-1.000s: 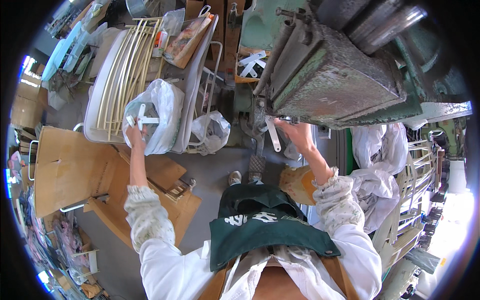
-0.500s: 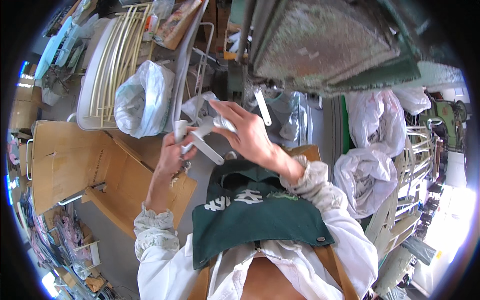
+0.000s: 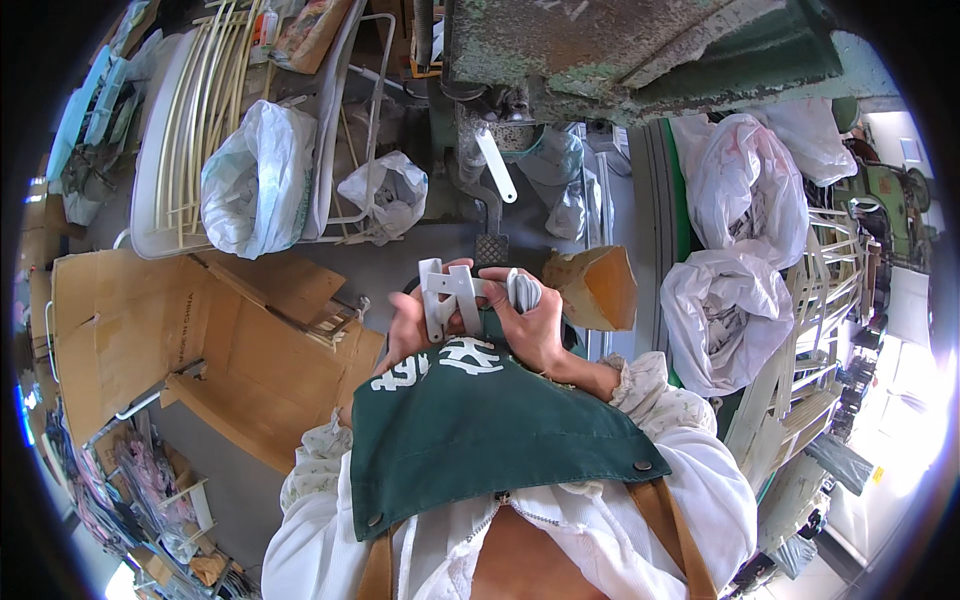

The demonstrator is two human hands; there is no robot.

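Observation:
White slotted brackets (image 3: 457,284), flat strips with bent sides, are held together in front of my green apron. My left hand (image 3: 404,328) supports them from the left, its thumb held away and its other fingers partly hidden behind the pieces. From the other side my right hand (image 3: 533,328) grips a small stack of pale, round-ended pieces (image 3: 523,291), with its thumb near the brackets. Whether the stack and the brackets touch cannot be made out. A similar white strip (image 3: 495,165) with a hole at its end hangs from the machine (image 3: 600,60) ahead.
A foot pedal (image 3: 491,249) sits below the machine. An open cardboard box (image 3: 130,330) stands at left, a smaller carton (image 3: 594,288) right of my hands. White sacks (image 3: 262,180) flank the machine, two at right (image 3: 728,320) holding pale pieces. Pale rods (image 3: 205,110) lie in a rack.
Both hands have come down and in toward my apron with the white pieces. My right hand has turned from reaching over them to gripping beside them. The view has shifted slightly.

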